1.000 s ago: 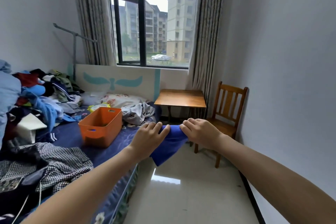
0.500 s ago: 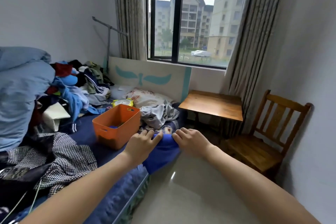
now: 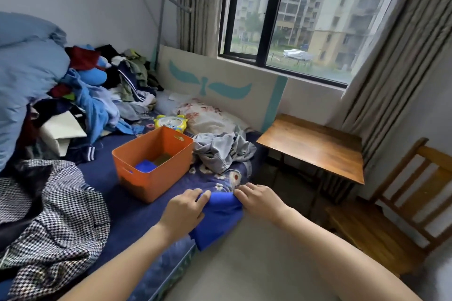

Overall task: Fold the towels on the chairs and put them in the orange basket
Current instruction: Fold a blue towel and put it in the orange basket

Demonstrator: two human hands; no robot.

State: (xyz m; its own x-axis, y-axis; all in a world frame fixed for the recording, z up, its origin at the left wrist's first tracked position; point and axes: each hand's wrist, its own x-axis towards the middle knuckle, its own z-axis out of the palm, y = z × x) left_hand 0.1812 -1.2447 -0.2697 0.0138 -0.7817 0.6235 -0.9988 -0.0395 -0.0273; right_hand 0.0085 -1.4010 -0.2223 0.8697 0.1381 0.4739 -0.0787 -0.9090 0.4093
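Soft overcast daylight entered through the window (image 3: 288,19); wide-angle distortion bowed the frame edges, with slight blur throughout.

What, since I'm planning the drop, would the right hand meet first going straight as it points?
Likely the orange plastic basket, its right wall; the right hand, gripping the blue towel, points there. Depth unclear.

- No words, numbers, labels or brand marks are showing legibly anywhere.
- The headboard (image 3: 234,72) is carrying only a teal winged motif.
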